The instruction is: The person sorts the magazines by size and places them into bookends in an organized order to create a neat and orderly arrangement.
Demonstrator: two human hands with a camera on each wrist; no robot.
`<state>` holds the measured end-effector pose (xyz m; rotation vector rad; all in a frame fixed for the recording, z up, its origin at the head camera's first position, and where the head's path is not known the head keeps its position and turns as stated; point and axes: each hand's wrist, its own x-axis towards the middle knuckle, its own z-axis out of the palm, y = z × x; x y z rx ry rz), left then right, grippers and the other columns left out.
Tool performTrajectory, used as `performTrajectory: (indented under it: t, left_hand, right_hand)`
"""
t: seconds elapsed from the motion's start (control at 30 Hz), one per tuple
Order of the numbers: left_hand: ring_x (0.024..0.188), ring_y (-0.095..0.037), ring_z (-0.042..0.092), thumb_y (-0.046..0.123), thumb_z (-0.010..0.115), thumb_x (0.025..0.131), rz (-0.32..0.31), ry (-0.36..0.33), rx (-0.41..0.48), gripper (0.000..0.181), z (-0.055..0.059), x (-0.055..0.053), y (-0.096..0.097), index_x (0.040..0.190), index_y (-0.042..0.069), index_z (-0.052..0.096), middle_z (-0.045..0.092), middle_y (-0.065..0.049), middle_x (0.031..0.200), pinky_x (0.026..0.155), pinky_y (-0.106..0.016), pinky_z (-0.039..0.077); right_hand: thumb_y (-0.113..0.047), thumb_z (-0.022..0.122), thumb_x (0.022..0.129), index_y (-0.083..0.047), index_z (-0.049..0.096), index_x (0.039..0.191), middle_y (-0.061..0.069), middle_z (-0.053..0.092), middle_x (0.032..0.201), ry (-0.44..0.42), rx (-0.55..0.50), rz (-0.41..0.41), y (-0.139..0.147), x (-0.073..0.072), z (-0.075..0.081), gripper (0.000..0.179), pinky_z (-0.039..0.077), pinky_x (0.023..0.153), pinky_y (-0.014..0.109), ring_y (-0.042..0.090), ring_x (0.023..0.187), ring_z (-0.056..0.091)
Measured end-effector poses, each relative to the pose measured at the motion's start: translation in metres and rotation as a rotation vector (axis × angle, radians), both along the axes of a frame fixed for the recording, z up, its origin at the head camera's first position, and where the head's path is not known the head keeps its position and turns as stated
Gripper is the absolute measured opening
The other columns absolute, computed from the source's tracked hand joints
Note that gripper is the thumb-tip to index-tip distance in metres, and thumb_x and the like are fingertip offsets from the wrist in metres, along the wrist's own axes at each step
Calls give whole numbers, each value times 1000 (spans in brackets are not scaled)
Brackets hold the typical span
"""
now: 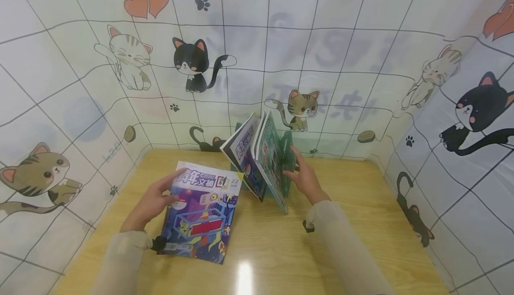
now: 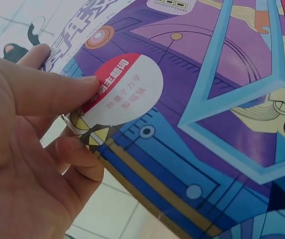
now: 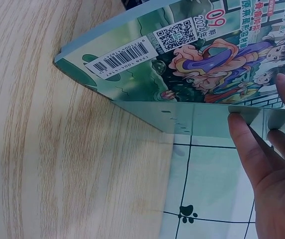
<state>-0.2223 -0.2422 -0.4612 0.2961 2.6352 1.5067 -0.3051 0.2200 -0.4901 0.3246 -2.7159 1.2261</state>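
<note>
My left hand (image 1: 150, 203) pinches the left edge of a magazine (image 1: 209, 188) with a purple and blue cover. In the left wrist view the thumb (image 2: 57, 94) lies on the cover by a red and white circle, with fingers behind the edge. The magazine faces up, tilted over the table. At its right, a translucent green book stand (image 1: 287, 152) holds several leaning magazines. The rightmost one has a green illustrated cover (image 3: 212, 69) with a barcode. My right hand (image 1: 307, 179) grips the stand's right side panel, fingertips on its outer face.
The wooden table (image 1: 273, 250) runs back to a wall covering (image 1: 249, 49) printed with cats and grid lines. Similar covering closes in the left and right sides. Another purple-covered magazine (image 1: 242, 145) leans left in the stand.
</note>
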Motion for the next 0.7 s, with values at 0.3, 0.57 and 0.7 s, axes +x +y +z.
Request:
performTrajectory:
  t: [0.3, 0.57, 0.7]
  left_hand:
    - [108, -37, 58, 2, 64, 91, 8, 94, -33, 78, 15, 2, 20, 147, 49, 35, 49, -15, 139, 81, -46, 56]
    - [104, -36, 58, -4, 62, 90, -31, 114, 58, 81, 17, 1, 30, 150, 42, 33, 52, -18, 131, 75, -38, 58]
    - [102, -35, 58, -5, 62, 90, -30, 123, 56, 84, 19, 2, 35, 150, 45, 32, 55, -17, 126, 73, -36, 58]
  right_hand:
    - [-21, 74, 87, -44, 13, 154, 19, 31, 154, 2, -19, -1, 0, 0, -1, 93, 52, 85, 55, 45, 117, 54]
    - [-20, 74, 87, -41, 14, 155, 18, 31, 154, 1, -17, -5, -1, 0, -2, 92, 52, 84, 55, 44, 116, 55]
    - [-20, 74, 88, -39, 15, 155, 18, 31, 154, -2, -19, -7, 0, 0, -1, 92, 52, 84, 55, 44, 117, 55]
